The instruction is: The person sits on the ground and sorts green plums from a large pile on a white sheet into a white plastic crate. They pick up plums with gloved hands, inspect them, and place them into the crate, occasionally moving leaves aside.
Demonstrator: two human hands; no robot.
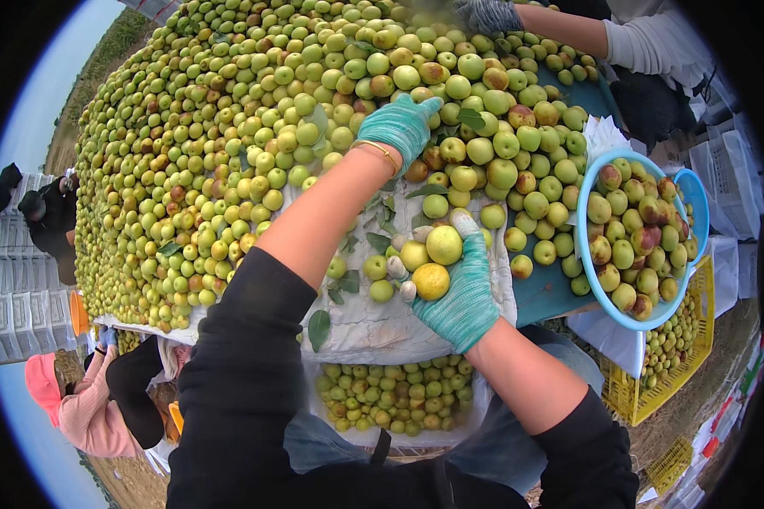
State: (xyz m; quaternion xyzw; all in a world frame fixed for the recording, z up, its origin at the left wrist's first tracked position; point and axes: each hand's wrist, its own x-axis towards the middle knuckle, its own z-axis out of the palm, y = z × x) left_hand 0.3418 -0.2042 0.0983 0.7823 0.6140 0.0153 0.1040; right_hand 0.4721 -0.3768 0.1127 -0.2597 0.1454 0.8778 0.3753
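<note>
Round fruit (pixel 501 175) is green with red-brown blotches, knit gloves (pixel 458 304) streaky teal, fabric sleeves (pixel 233 365) black, round plastic basin (pixel 581 227) light blue, latticed plastic crate (pixel 633 400) yellow.

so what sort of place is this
It looks like an outdoor fruit-handling spot, perhaps beside an orchard or field: a huge heap of green and reddish fruit is spread out, a blue basin and a yellow crate hold more, and open sky shows at the left.
</note>
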